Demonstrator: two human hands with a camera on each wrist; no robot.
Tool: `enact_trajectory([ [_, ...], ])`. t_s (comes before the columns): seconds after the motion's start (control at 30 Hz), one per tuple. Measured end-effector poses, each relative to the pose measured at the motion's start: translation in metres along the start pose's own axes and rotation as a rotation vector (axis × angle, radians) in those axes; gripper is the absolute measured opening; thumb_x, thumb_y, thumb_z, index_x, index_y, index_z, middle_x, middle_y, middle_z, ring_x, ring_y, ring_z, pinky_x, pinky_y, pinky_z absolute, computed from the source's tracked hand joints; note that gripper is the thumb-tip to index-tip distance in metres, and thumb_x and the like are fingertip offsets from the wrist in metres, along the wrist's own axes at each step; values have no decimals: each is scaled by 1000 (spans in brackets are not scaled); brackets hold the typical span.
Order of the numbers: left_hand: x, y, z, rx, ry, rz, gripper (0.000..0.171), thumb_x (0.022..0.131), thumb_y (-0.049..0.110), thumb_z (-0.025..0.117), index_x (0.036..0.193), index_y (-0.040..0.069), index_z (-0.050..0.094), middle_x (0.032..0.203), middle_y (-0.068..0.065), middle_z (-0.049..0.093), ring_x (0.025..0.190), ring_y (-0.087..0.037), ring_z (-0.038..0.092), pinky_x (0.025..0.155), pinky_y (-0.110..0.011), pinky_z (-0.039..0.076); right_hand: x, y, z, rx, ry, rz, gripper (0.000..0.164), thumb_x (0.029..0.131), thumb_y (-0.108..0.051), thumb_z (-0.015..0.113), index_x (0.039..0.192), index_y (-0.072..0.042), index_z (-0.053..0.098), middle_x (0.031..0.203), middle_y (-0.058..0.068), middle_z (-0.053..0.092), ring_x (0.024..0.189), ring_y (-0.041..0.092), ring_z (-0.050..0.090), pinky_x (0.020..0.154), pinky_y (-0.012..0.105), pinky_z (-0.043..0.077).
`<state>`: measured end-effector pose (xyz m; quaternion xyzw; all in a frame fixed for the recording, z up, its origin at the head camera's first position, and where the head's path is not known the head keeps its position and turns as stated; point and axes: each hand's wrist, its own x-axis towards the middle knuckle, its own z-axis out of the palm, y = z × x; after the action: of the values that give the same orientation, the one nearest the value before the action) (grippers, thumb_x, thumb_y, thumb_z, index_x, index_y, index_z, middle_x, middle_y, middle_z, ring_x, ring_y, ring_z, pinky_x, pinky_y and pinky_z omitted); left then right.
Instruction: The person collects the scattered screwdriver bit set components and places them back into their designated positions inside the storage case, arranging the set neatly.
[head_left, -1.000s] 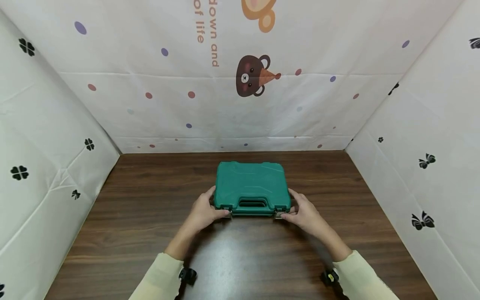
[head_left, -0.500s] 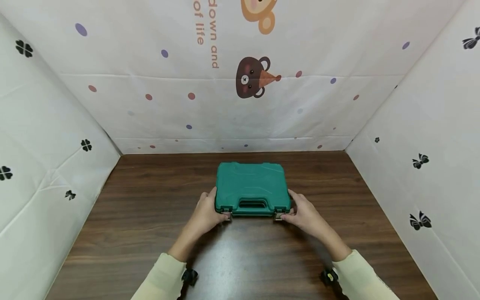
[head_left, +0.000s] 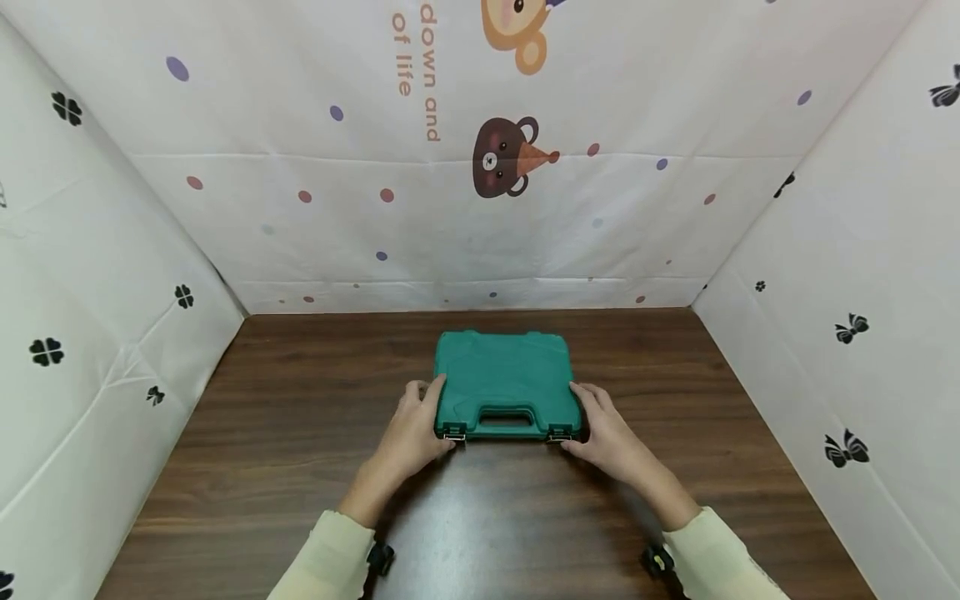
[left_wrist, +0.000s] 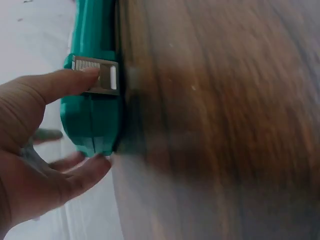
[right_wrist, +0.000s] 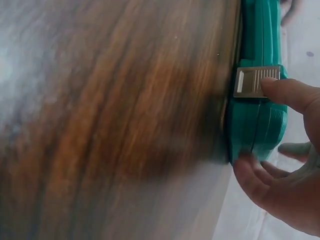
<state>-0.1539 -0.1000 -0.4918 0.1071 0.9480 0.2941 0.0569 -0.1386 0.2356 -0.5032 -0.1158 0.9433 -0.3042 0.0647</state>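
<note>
A green plastic carrying case lies flat on the wooden table, its lid down and its handle toward me. My left hand holds the near left corner. Its thumb presses on the left metal latch, while the fingers are against the case's side. At the near right corner, my right hand holds the case in the same way, its thumb on the right metal latch. Both latches lie flat against the front face. What is inside the case is hidden.
The dark wooden table extends around the case. A white printed cloth wall stands behind it, with further cloth walls to the left and right. A small black wrist camera sits at my left sleeve.
Both latches, which stuck out from the front edge earlier, now lie flat against it. My thumbs have moved in with them. The case stays in place while the head view shifts slightly.
</note>
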Motion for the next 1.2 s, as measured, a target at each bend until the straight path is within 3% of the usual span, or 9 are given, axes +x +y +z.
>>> enact_trajectory([
  [0.07, 4, -2, 1, 40, -6, 70, 104, 78, 17, 93, 163, 18, 33, 163, -19, 30, 144, -41, 40, 100, -52, 55, 3, 1, -1, -32, 10, -61, 95, 87, -20, 86, 162, -9, 30, 167, 20, 22, 148, 46, 34, 109, 64, 45],
  [0.17, 9, -4, 2, 76, -20, 150, 98, 78, 16, 93, 160, 18, 40, 171, -14, 22, 155, -41, 25, 110, -56, 49, 8, 2, -2, -84, 15, -154, 90, 85, -18, 88, 160, -13, 39, 171, 14, 19, 152, 44, 28, 111, 64, 43],
  [0.27, 11, -7, 4, 72, -35, 185, 94, 78, 16, 93, 158, 17, 43, 172, -11, 20, 158, -40, 19, 113, -56, 46, 10, 1, -3, -127, 11, -209, 85, 84, -18, 88, 157, -12, 45, 171, 13, 24, 154, 42, 27, 113, 63, 42],
  [0.4, 11, -9, 6, 48, -40, 200, 95, 78, 13, 93, 158, 13, 43, 172, -12, 19, 159, -38, 16, 111, -55, 48, 11, 0, -4, -151, -7, -214, 84, 84, -18, 88, 156, -10, 46, 169, 12, 28, 156, 40, 25, 114, 62, 42],
  [0.63, 14, -9, 6, 62, -20, 235, 91, 77, 11, 93, 156, 9, 46, 170, -17, 23, 157, -39, 21, 104, -51, 55, 12, 0, -4, -153, -11, -221, 83, 84, -18, 88, 155, -10, 46, 168, 13, 30, 155, 42, 25, 114, 63, 42],
  [0.9, 11, -7, 3, 60, -30, 217, 89, 79, 13, 92, 156, 11, 47, 170, -15, 25, 157, -36, 23, 104, -68, 48, 12, 0, -5, -159, -16, -222, 82, 84, -19, 88, 155, -10, 47, 168, 13, 30, 154, 43, 25, 114, 62, 42],
  [1.2, 10, -7, 4, 78, 6, 220, 83, 80, 18, 91, 152, 11, 52, 167, -15, 31, 152, -38, 34, 103, -69, 48, 11, 2, -7, -171, -4, -234, 81, 84, -20, 88, 154, -10, 48, 167, 13, 34, 153, 43, 28, 114, 62, 42],
])
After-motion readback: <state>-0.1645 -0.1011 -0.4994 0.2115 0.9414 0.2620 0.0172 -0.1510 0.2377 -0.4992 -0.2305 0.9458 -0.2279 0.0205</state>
